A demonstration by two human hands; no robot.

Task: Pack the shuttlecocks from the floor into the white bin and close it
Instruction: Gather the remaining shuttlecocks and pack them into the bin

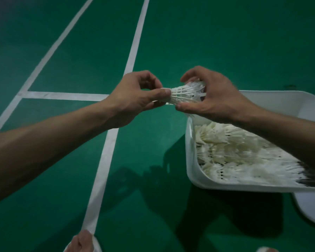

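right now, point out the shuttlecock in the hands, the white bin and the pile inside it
held shuttlecock (184,95): head view, on its feather skirt
white bin (191,142): head view, on its left wall
shuttlecock pile (244,153): head view, on the feathers mid-pile

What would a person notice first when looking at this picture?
First, the held shuttlecock in the middle, pinched by the left hand and gripped at its feathers by the right hand. Next, at the right, the white bin on the green floor, open and holding many packed shuttlecocks.
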